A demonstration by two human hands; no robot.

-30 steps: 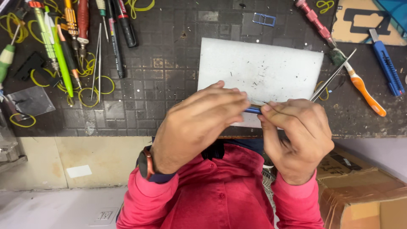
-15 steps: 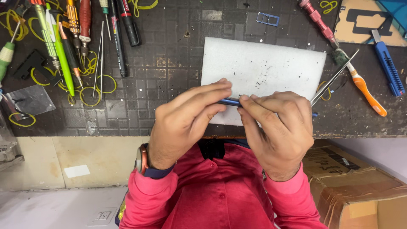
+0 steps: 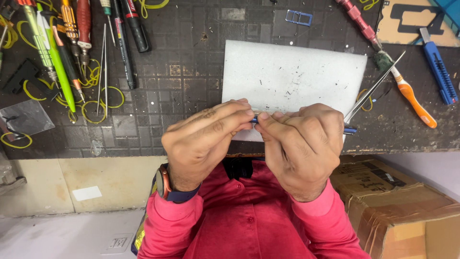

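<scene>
You've got a thin blue tool (image 3: 350,129) pinched between both hands, held level just above the near edge of the white foam pad (image 3: 292,76). Only its blue end shows, sticking out past your right hand (image 3: 302,146), plus a sliver between the fingertips; what kind of tool it is, I can't tell.

Left hand (image 3: 203,141): fingers curled shut, tips clamped on the tool's left end. Right hand: closed round the shaft, thumb and forefinger meeting the left fingertips. Two-handed pinch like that reads as fine work on the tip or a small part, probably kept over the pad so anything dropped lands on something soft and pale, easy to spot. The pad is already speckled with dark bits.

Tweezers (image 3: 373,88) lie diagonally off the pad's right edge, points toward your right hand, in easy reach. Beside them, a brush with an orange handle (image 3: 407,93); further right, a blue utility knife (image 3: 438,67). A red-handled driver (image 3: 357,19) sits at the top, with a small blue frame (image 3: 298,17) above the pad.

Left of the bench (image 3: 191,81): a row of screwdrivers and pens (image 3: 72,43) lined up parallel, handles away from you, with yellow rubber bands (image 3: 96,103) loose among them. Cardboard box (image 3: 397,201) sits below the bench edge at your right.
</scene>
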